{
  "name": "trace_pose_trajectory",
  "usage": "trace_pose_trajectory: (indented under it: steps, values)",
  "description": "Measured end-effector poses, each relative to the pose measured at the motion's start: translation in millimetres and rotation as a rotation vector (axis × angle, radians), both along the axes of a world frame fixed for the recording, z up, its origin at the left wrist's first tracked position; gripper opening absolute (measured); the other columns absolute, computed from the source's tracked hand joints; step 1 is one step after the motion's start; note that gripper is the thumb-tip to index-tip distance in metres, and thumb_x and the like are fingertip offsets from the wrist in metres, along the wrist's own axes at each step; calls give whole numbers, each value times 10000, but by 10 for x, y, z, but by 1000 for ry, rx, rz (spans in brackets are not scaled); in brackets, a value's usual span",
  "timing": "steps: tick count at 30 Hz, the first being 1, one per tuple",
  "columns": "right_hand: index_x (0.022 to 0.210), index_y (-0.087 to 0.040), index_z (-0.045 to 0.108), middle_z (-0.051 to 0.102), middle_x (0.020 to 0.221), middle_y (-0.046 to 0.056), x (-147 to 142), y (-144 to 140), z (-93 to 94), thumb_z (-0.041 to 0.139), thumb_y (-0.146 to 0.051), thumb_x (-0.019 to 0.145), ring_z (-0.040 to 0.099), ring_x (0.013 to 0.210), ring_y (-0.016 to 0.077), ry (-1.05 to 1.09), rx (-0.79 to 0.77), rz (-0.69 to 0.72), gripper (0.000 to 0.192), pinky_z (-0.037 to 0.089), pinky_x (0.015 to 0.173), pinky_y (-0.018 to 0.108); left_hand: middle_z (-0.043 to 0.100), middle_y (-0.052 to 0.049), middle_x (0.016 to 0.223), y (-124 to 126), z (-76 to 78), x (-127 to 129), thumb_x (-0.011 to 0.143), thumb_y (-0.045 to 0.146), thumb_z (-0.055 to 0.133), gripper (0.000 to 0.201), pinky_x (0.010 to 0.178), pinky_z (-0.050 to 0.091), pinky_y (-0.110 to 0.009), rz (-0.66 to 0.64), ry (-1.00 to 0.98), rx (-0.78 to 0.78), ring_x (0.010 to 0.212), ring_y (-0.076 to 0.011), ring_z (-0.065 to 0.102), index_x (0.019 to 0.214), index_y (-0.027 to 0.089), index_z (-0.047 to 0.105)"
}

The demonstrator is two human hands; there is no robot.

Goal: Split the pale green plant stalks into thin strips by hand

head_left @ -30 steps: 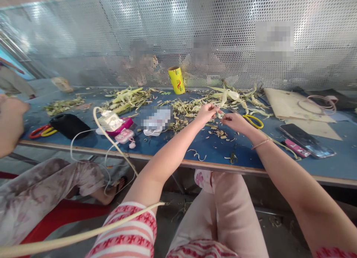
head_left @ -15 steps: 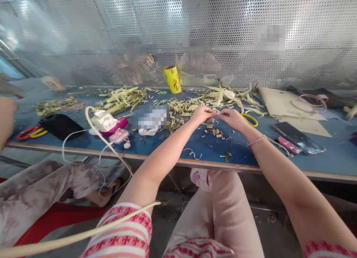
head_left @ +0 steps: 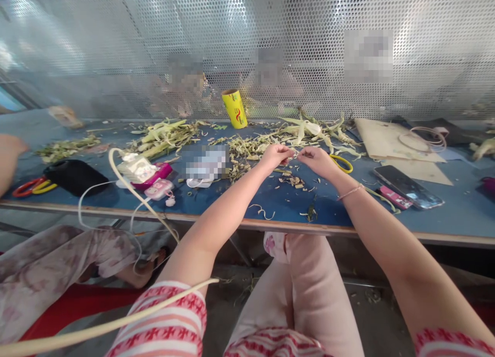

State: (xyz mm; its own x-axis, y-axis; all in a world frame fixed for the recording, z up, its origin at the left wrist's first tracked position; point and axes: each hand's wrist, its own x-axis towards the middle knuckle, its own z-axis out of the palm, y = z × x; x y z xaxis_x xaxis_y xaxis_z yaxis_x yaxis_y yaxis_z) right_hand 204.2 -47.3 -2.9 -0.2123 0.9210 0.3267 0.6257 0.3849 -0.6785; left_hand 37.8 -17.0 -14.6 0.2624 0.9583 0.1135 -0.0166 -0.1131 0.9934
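Both hands meet over the blue table (head_left: 216, 205), mid-far: left hand (head_left: 275, 156) and right hand (head_left: 317, 160) each pinch an end of a small pale husk strip (head_left: 296, 153) (too small to detail). Looks like the tearing/stripping step, w/ scraps (head_left: 296, 181) just below; next move prob. calls for a firm pinch and pulling apart.

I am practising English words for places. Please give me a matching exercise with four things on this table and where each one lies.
Things:
1. yellow roll
2. phone
3. black pouch
4. yellow scissors

Places:
A. at the far left, beside red scissors
B. right beside the right hand
C. at the back, by the mesh wall
D. at the right, near a pink case

Pairs: 1-C, 2-D, 3-A, 4-B
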Motion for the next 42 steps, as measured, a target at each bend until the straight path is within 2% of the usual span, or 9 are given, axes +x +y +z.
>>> trace_pose_trajectory:
  steps: [5, 9, 13, 18, 25, 32, 36, 42]
  values:
    - [714, -170, 589, 486, 572, -25, 11, 19, -20, 543, -357, 743, 392, 558, 109, 10, -2, -6, 195, 298, 566, 261, 563, 29, 502, -27, 48, 18, 781, 128, 661, 75, 489, 392, -163, 44, -106, -138, 428, -23, 477, 716, 99, 635]
    - [710, -168, 590, 485, 569, -27, 13, 15, -10, 548, -370, 743, 391, 553, 107, 2, -5, -1, 209, 300, 560, 259, 588, 25, 536, -67, 109, 13, 809, 76, 604, 77, 550, 435, -163, 47, -165, -173, 466, -19, 512, 740, 93, 633]
    - [706, -169, 595, 512, 588, -18, -2, -1, 2, 544, -338, 747, 414, 570, 113, -11, 34, -1, 181, 320, 583, 261, 592, 25, 545, -80, 123, 0, 780, 76, 637, 25, 551, 442, -174, 9, -128, -159, 470, -29, 529, 759, 89, 637]
    - [695, -175, 584, 468, 550, -27, -39, -32, -13, 503, -224, 736, 393, 541, 111, -36, 146, -16, 103, 319, 583, 257, 614, 15, 573, -102, 113, 11, 766, 45, 631, 40, 577, 450, -203, -12, -43, -143, 488, -43, 548, 768, 86, 632]
    - [674, -176, 571, 440, 566, -17, -24, -68, -22, 491, -193, 728, 391, 543, 115, -119, 355, 106, 98, 322, 583, 257, 594, 26, 570, -113, 99, 22, 791, 71, 617, 33, 583, 447, -201, -17, -48, -121, 492, -40, 538, 769, 95, 612]
    - [675, -181, 559, 403, 561, -23, -8, -58, -26, 500, -184, 757, 403, 556, 121, -146, 429, 148, 101, 329, 587, 257, 585, 31, 580, -124, 99, 30, 792, 84, 628, 47, 582, 445, -196, -13, -47, -134, 483, -31, 533, 760, 100, 598]
    - [692, -180, 557, 394, 571, -25, -5, -61, -20, 507, -194, 783, 396, 559, 121, -137, 451, 149, 105, 333, 591, 259, 585, 36, 558, -140, 98, 52, 761, 88, 662, 59, 551, 432, -195, -11, 36, -76, 458, -35, 522, 755, 98, 604]
    - [743, -186, 563, 437, 611, -16, 11, -58, -7, 524, -162, 777, 399, 576, 124, -94, 463, 105, 58, 342, 601, 263, 564, 39, 536, -158, 108, 64, 799, 110, 612, 67, 539, 428, -199, -5, 93, -4, 453, -40, 512, 733, 99, 604]
